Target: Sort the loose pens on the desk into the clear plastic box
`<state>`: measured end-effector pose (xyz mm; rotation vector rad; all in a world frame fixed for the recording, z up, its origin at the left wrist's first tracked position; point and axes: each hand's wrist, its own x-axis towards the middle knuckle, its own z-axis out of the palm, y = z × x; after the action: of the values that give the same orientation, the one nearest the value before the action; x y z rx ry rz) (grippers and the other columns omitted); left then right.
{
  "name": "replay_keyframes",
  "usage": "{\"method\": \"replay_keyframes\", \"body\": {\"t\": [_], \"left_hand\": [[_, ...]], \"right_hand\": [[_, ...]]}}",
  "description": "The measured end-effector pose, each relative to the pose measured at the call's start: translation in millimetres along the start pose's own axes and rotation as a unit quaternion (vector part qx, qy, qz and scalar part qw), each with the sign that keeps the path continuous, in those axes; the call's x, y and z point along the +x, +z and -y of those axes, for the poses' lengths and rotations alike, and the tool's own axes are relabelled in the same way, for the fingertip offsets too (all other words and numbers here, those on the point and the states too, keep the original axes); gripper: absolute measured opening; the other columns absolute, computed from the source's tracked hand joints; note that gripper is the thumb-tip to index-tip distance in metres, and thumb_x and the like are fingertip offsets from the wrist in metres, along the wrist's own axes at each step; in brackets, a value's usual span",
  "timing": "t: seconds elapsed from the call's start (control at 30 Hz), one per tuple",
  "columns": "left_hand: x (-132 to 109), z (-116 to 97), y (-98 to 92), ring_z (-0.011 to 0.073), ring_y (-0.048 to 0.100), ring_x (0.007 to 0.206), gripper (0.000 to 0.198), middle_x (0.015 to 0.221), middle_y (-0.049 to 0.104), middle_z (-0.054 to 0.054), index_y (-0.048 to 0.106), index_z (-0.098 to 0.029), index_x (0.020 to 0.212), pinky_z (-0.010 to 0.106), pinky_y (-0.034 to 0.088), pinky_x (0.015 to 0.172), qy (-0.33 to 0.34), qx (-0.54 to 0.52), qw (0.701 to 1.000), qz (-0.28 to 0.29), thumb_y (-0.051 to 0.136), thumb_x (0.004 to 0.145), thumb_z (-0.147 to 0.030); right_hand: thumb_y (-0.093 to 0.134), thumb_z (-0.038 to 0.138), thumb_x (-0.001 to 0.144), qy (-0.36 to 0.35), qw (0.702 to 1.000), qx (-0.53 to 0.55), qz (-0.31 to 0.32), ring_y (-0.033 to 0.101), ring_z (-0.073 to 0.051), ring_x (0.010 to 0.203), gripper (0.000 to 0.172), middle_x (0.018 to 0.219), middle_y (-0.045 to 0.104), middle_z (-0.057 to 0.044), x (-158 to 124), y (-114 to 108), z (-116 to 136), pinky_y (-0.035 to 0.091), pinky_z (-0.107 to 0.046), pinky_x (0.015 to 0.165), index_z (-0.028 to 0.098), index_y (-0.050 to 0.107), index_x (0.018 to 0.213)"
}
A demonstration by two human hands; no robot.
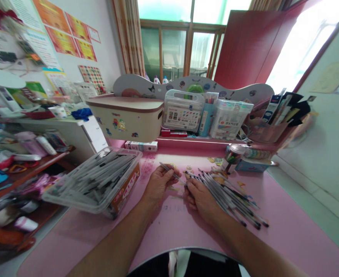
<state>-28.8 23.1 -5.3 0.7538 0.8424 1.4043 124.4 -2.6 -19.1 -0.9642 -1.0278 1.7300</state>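
Between a crammed clear tub and loose pens on the pink table, left fingers pinch one pen. Right fingers meet its end, can't tell if gripping. Beige bin looms behind.

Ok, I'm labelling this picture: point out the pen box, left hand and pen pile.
Pen box (126, 189), head view: orange side wall.
Left hand (159, 182), head view: near thumb's base.
Pen pile (229, 197), head view: barrels, mid-pile.

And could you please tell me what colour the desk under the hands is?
The desk is pink, seen best in the head view.
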Motion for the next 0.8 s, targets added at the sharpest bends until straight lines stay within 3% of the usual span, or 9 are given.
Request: {"method": "replay_keyframes", "body": {"t": [0.23, 0.4, 0.6, 0.8], "left_hand": [[0.9, 0.0, -1.6, 0.0148, 0.07, 0.078, 0.028, 0.081, 0.073, 0.002, 0.061, -0.018, 0.087, 0.024, 0.054, 0.069, 0.002, 0.001, 1.0, 0.0, 0.08, 0.07, -0.029], [0.9, -0.5, -1.9, 0.0149, 0.07, 0.076, 0.028, 0.08, 0.073, 0.002, 0.061, -0.018, 0.087, 0.023, 0.053, 0.068, 0.007, 0.005, 1.0, 0.0, 0.08, 0.069, -0.029], [0.1, -1.5, -1.4, 0.0155, 0.07, 0.075, 0.029, 0.082, 0.074, 0.003, 0.062, -0.018, 0.09, 0.025, 0.053, 0.067, 0.011, 0.018, 1.0, -0.014, 0.08, 0.069, -0.029], [-4.4, -5.1, 3.1, 0.0146, 0.069, 0.074, 0.027, 0.081, 0.074, 0.003, 0.063, -0.018, 0.09, 0.023, 0.052, 0.066, 0.023, 0.043, 0.999, -0.023, 0.078, 0.071, -0.029]], "right_hand": [[0.08, 0.036, 0.067, -0.027, 0.998, 0.05, -0.015, 0.031, -0.004, 0.039, 0.042, 0.053, 0.042, 0.012, 0.8, 1.4, 2.9, 0.02, -0.016, 0.035, 0.024, 0.042, 0.081], [0.07, 0.055, 0.075, 0.043, 0.998, 0.055, -0.011, 0.033, -0.004, 0.04, 0.04, 0.062, 0.053, 0.005, -0.5, 0.5, 2.4, 0.019, -0.016, 0.034, 0.019, 0.052, 0.084], [0.074, 0.048, 0.074, 0.027, 1.0, 0.011, -0.007, 0.031, -0.003, 0.038, 0.037, 0.056, 0.047, 0.009, 0.2, -1.4, -0.6, 0.019, -0.015, 0.034, 0.02, 0.052, 0.079], [0.072, 0.043, 0.075, -0.017, 0.999, -0.023, -0.022, 0.037, -0.006, 0.036, 0.031, 0.045, 0.043, 0.01, 1.2, 0.1, -3.9, 0.027, -0.016, 0.034, 0.02, 0.051, 0.076]]}}
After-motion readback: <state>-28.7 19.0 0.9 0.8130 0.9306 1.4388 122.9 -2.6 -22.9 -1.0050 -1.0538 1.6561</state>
